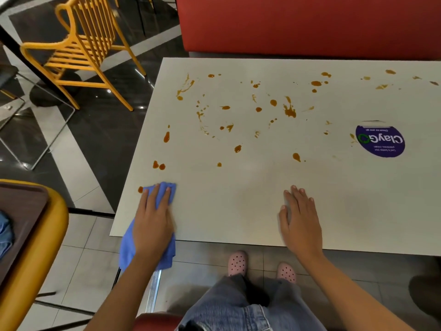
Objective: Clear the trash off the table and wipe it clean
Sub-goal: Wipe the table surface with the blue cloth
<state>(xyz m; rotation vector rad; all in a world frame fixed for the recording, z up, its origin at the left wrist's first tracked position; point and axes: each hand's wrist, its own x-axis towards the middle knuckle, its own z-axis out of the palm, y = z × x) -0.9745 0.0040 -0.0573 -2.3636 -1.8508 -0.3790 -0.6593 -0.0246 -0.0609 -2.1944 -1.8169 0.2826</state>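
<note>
Left grip [152,218], fingers straight, presses a blue cloth [127,249] on the counter's [238,211] near-left corner, the cloth overhanging the near edge. Right grip [300,218] rests flat and empty near that edge. Brown stains [290,109] dot the far half; an upside-down purple "ClayGo" sticker [380,141] sits at right.

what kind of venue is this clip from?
Likely a fast-food or food-court dining area: white table with a round ClayGo sticker reading "clean as you go", red booth seat behind it, yellow slatted chair nearby.
</note>
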